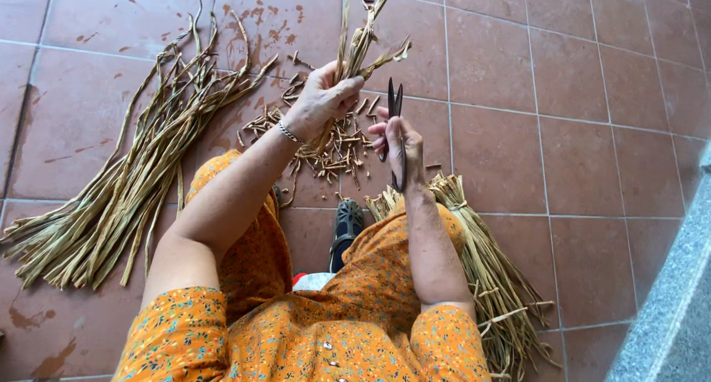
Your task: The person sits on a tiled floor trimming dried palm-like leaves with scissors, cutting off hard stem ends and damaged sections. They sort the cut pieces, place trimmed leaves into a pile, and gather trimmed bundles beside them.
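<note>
While your left hand (pixel 320 100) grips the dried stalks (pixel 361 37), keep the shears (pixel 395 126) in your right hand (pixel 396 145) square to the ragged ends.

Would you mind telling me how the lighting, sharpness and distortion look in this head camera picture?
Head view: soft, even daylight, no glare, faint shadows; left hand, stalks, right hand and shears are sharp; floor tile lines bend slightly towards the edges.
</note>
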A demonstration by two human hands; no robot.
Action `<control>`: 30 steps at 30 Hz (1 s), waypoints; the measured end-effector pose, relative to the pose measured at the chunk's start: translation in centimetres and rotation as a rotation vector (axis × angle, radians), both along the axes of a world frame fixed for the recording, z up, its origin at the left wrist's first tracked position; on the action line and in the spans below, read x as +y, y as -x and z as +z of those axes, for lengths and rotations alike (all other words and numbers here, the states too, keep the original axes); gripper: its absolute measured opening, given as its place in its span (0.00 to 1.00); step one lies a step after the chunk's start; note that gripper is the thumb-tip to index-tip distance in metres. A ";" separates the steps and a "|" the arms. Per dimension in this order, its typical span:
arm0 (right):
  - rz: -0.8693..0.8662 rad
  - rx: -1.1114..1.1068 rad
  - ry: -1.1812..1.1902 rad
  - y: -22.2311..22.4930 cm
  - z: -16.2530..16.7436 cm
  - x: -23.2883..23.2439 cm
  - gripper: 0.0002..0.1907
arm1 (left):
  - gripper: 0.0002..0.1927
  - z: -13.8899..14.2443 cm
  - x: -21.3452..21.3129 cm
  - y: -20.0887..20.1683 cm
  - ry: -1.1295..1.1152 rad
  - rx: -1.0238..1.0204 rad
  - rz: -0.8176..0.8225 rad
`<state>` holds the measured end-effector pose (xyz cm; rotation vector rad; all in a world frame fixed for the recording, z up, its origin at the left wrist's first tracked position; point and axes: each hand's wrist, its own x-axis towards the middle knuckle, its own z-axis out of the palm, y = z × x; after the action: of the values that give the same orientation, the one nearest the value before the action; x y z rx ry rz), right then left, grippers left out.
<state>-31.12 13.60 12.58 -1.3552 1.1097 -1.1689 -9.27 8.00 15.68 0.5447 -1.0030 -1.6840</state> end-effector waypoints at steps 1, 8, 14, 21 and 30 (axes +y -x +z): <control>-0.005 0.027 -0.017 0.0 0.0 0.0 0.32 | 0.07 0.0 0.2 -0.1 -0.004 -0.002 -0.011; -0.096 0.163 0.078 -1.1 -0.4 -0.4 0.29 | 0.04 0.5 0.7 -0.7 -0.108 -0.012 0.039; -0.064 0.176 0.007 -1.8 0.2 -0.1 0.29 | 0.05 0.6 1.0 -1.0 -0.107 0.007 -0.003; -0.095 0.252 0.182 -2.4 0.8 0.3 0.28 | 0.05 0.5 1.1 -0.7 -0.106 0.012 -0.036; -0.170 0.155 0.221 -3.5 -0.3 1.0 0.29 | 0.06 0.6 1.3 -0.5 -0.115 0.071 -0.068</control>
<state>-27.63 14.63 12.23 -1.5660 1.2543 -1.3595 -8.76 9.34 16.26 0.5272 -0.8859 -1.8176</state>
